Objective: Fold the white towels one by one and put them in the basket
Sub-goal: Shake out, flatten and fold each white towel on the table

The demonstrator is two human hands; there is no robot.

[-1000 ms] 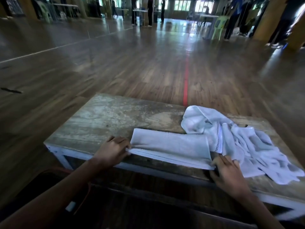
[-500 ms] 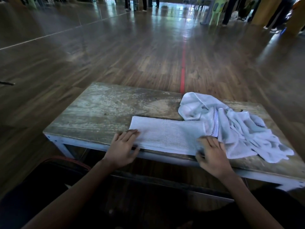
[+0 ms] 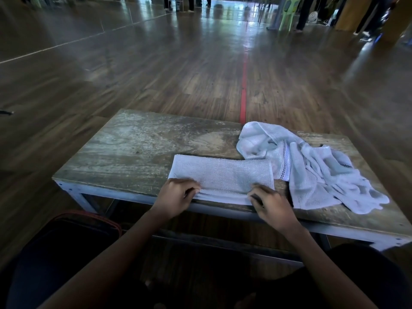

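A white towel (image 3: 223,175) lies folded into a long flat strip near the front edge of a worn wooden table (image 3: 138,148). My left hand (image 3: 176,196) pinches the strip's near edge at its left end. My right hand (image 3: 270,205) pinches the same near edge towards its right end. A loose heap of white towels (image 3: 312,168) lies crumpled on the right part of the table, touching the strip's right end. A dark basket with a reddish rim (image 3: 73,228) sits low at the left, below the table edge.
The table has a pale metal frame (image 3: 73,192) along its front. Wooden floor with a red line (image 3: 244,85) stretches beyond. People's legs and a green chair (image 3: 285,16) stand far at the back.
The hands went from flat on the strip to curled on its near edge, and both moved inwards along it. The camera has tilted down.
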